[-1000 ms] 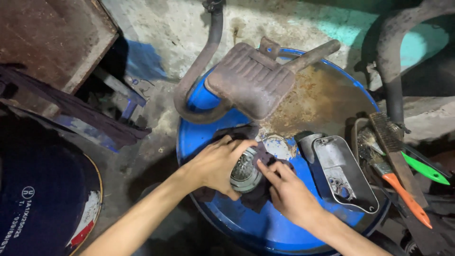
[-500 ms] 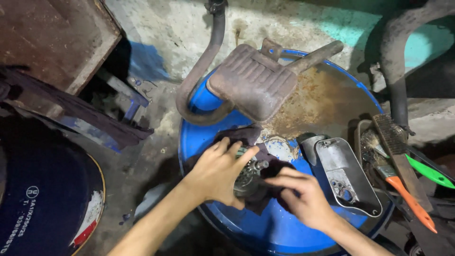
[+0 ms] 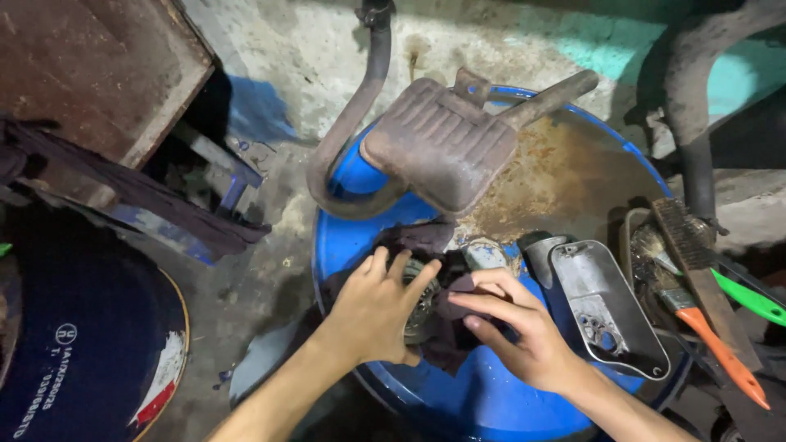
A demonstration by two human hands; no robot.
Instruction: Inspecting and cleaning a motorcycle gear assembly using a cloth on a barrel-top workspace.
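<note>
My left hand (image 3: 378, 313) grips a round grey metal part (image 3: 420, 315) on the lid of a blue drum (image 3: 458, 393). My right hand (image 3: 516, 327) presses a dark cloth (image 3: 449, 327) against that part from the right. Most of the part is hidden under my fingers and the cloth. More of the dark cloth lies bunched just behind my hands.
A rusty exhaust muffler (image 3: 438, 143) with a bent pipe lies across the back of the drum lid. A grey metal cover (image 3: 606, 307) lies at the right. A wire brush (image 3: 688, 262), an orange-handled tool (image 3: 720, 348) and a green-handled tool (image 3: 749, 299) sit at the far right. A dark round container (image 3: 82, 344) stands at the left.
My right hand has brought the dark cloth over the round part, which was more exposed before. My left hand has shifted its fingers further over the part.
</note>
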